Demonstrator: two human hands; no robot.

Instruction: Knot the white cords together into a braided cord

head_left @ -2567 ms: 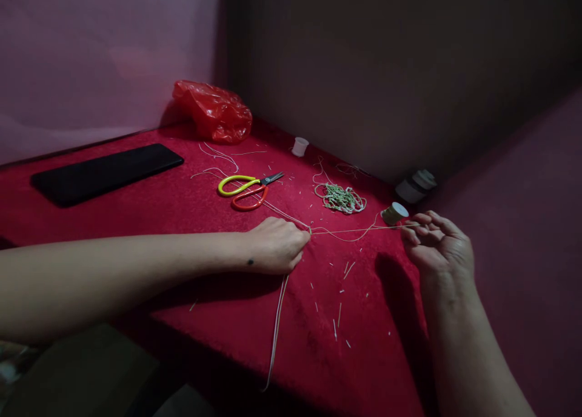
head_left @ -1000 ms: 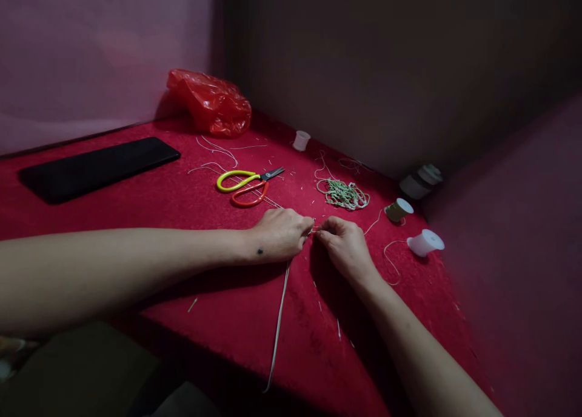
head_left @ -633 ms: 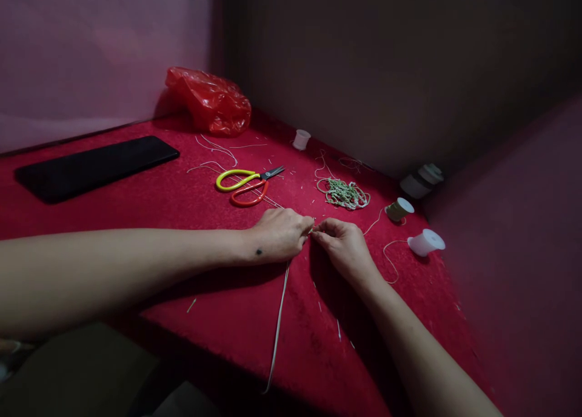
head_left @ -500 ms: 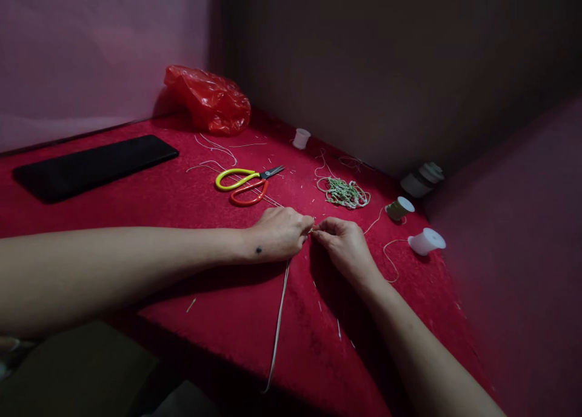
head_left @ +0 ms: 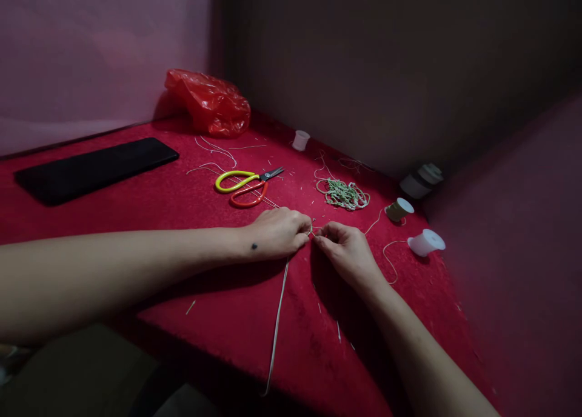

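My left hand (head_left: 277, 232) rests on the red cloth table (head_left: 173, 223), its fingers pinched on a pale cord (head_left: 277, 320) that runs from under the hand to the table's front edge. My right hand (head_left: 348, 250) meets it fingertip to fingertip, pinched on the same cord at a small knot between the hands. A thinner thread trails right from there toward an olive thread spool (head_left: 398, 210) and a white spool (head_left: 426, 242).
Yellow-and-orange scissors (head_left: 248, 183) lie behind my hands. A heap of green beaded strands (head_left: 343, 194) sits to their right. A black flat case (head_left: 93, 168), a red plastic bag (head_left: 209, 105), a small white cup (head_left: 299, 140) and more spools (head_left: 418, 180) stand further back. Cord scraps litter the cloth.
My right hand, earlier stretched out to the right pulling the thread taut, has come back to meet my left hand. Since then both hands have only shifted slightly at the knot.
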